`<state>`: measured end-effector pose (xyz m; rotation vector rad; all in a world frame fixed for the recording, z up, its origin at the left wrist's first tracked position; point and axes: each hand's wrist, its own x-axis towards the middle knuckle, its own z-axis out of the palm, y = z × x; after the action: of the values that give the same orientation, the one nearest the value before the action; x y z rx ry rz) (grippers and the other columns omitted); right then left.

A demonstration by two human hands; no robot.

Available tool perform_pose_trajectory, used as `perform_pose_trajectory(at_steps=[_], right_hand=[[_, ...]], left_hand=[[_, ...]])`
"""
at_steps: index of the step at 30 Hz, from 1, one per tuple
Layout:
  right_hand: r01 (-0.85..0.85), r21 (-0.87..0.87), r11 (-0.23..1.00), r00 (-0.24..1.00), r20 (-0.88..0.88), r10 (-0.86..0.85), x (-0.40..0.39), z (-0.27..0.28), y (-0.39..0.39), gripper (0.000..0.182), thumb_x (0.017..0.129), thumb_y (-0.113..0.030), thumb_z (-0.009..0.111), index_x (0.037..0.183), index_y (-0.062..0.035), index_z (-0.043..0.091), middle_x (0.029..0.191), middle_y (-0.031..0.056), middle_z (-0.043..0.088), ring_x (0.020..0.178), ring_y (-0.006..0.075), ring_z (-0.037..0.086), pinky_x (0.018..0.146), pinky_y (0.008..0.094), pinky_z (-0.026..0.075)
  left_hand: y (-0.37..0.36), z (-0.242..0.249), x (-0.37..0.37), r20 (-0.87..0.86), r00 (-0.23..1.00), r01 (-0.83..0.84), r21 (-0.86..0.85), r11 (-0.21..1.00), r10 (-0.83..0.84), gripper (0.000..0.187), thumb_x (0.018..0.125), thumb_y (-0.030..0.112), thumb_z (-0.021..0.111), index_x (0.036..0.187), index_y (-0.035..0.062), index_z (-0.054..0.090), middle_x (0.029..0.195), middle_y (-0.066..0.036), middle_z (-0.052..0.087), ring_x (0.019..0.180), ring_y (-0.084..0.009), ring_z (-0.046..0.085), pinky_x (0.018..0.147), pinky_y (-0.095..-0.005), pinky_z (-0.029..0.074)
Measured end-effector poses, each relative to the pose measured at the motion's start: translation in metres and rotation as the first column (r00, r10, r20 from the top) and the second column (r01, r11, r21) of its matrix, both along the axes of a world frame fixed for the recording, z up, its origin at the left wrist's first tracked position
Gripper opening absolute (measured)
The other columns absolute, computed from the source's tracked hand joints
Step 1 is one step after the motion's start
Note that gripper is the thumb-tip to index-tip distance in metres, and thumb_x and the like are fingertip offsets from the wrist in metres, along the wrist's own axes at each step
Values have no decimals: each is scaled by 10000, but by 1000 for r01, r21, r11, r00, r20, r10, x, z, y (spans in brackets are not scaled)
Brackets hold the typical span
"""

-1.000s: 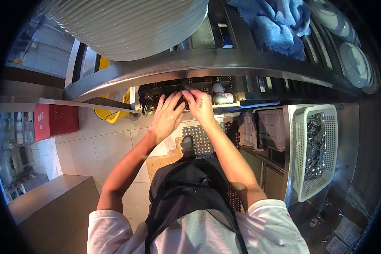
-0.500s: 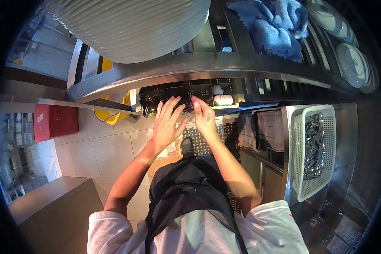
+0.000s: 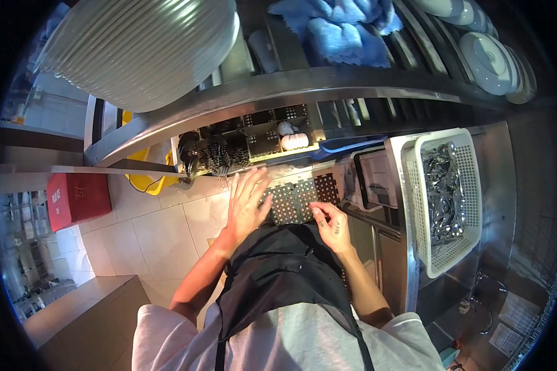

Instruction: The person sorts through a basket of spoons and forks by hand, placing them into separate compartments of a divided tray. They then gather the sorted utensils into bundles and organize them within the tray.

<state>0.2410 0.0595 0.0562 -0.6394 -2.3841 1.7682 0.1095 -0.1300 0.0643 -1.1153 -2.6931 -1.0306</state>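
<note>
Spread flat in the air, my left hand point(image 3: 249, 201) is empty, just below a divided cutlery crate point(image 3: 265, 141) on the lower shelf. Dark cutlery point(image 3: 216, 148) fills the crate's left compartments, and a white roll point(image 3: 294, 141) lies in a right one. My right hand point(image 3: 332, 227) hangs above the patterned floor mat, right of my left hand. Its fingers are bent, with thumb and index finger close together; whether anything is between them is too small to make out. To the right, a white perforated basket point(image 3: 422, 204) holds a heap of metal cutlery point(image 3: 444, 191).
Stacked white plates point(image 3: 142, 49) and a blue cloth point(image 3: 346, 37) lie on the upper rack point(image 3: 278, 88), with more plates point(image 3: 487, 62) at its right. A red box point(image 3: 79, 199) and yellow bucket point(image 3: 147, 180) stand at left. A tap point(image 3: 486, 309) shows lower right.
Both hands have drawn back from the crate towards my body, the right one farther and to the right. The view has turned, showing more of the crate and shifting the basket left.
</note>
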Motion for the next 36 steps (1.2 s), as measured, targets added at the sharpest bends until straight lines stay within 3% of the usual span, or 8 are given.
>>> perform_pose_trajectory(at_steps=[4,8,16,18,24,27,29,36], right_hand=[[-12,-1,1000,999,29,12,20,25,33,202,870,-129,554,973,29,629,865,94,626,734,112,554,659,235,438],[-36,114,993,995,-90,46,36,39,78,172,840,-82,575,975,11,627,819,109,623,707,153,592,617,250,458],[38,61,997,997,-68,-34,82,35,159,182,844,-88,570,974,26,624,865,123,629,734,170,577,690,272,456],[35,33,999,999,-20,-34,88,41,169,176,841,-78,569,972,26,623,859,123,627,733,169,577,689,274,455],[112,137,984,994,-32,-109,96,41,192,181,843,-89,574,969,31,623,855,108,626,744,156,571,703,259,447],[253,85,964,967,-52,-250,96,37,186,206,862,-113,561,988,40,616,883,111,624,778,145,569,727,262,450],[300,68,952,954,-41,-297,91,34,182,208,864,-115,558,992,39,616,892,114,626,788,145,573,736,259,450],[384,142,912,921,-127,-368,85,53,176,170,843,-120,592,954,-1,641,877,112,645,791,164,614,708,256,469]], left_hand=[[29,-6,-30,-213,977,-67,-423,904,-28,473,771,159,573,1215,23,483,1317,-116,404,1267,-274,320,1057,-490,203],[19,-13,-65,-261,964,-159,-733,661,-58,238,774,136,480,943,42,618,1092,-116,529,1093,-265,455,1011,-456,282],[5,-8,-125,-188,968,-250,-763,596,166,246,707,176,618,949,135,636,1223,-26,522,1143,-224,453,978,-447,340],[2,-19,-144,-421,906,-257,-638,726,-50,270,734,195,610,1000,152,626,1270,-13,493,1162,-230,443,976,-459,350],[1,-25,-130,-350,935,-294,-675,677,57,271,761,288,618,969,118,649,1212,-62,532,1161,-257,461,995,-456,339],[15,-3,-111,-88,928,-294,-770,566,361,210,748,271,635,860,96,667,1056,-100,608,1012,-274,555,888,-457,409],[9,-7,-104,-304,937,-290,-403,868,172,176,737,240,644,805,79,663,886,-129,640,835,-295,605,759,-447,453],[14,-11,-103,-186,955,-283,-329,901,232,173,727,156,612,863,67,671,851,-150,641,795,-315,609,736,-397,474]])
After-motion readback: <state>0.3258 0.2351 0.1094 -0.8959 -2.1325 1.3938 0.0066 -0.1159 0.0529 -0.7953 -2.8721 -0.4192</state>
